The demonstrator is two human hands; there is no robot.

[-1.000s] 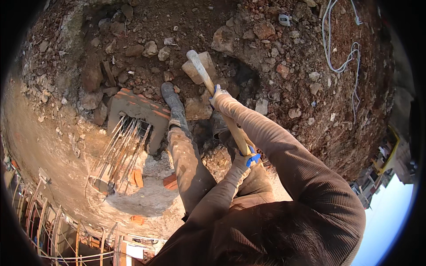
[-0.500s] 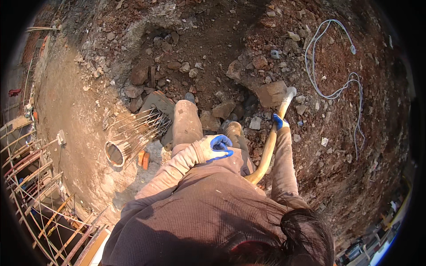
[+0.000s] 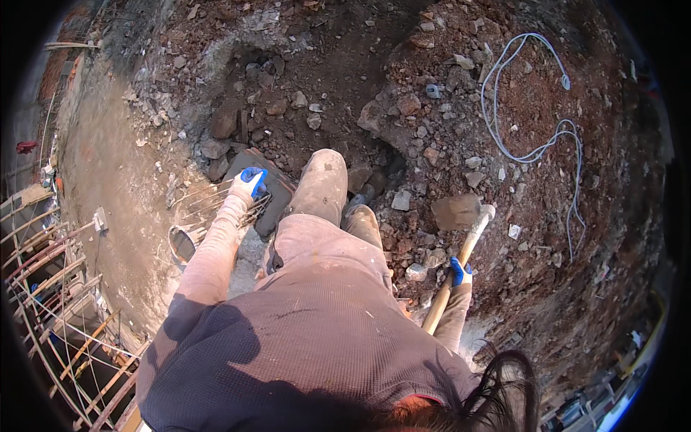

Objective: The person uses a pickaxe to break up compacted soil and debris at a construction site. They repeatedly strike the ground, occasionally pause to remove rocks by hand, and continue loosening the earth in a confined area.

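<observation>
My right hand (image 3: 461, 272), in a white glove with blue coating, is closed around the wooden handle of a hoe (image 3: 445, 299). The broad, dirt-coloured hoe blade (image 3: 456, 213) is out to the right, over or against the rubble; contact cannot be told. My left hand (image 3: 250, 183), gloved alike, has its fingers curled. It is out to the left, over a bundle of bare steel rods (image 3: 209, 205) beside a grey slab (image 3: 272, 210). Whether it grips a rod or the slab's edge is hidden.
Rocks and loose reddish soil surround my legs, with a hollow (image 3: 392, 160) ahead. A pale cable (image 3: 497, 129) lies looped at the right. Rods and poles (image 3: 61, 288) stand over a drop at the lower left. A round pipe mouth (image 3: 181, 243) sits near my left forearm.
My left hand has swung from before my lap outward to the left and forward. My right hand has drawn the hoe nearer. My legs and body have shifted.
</observation>
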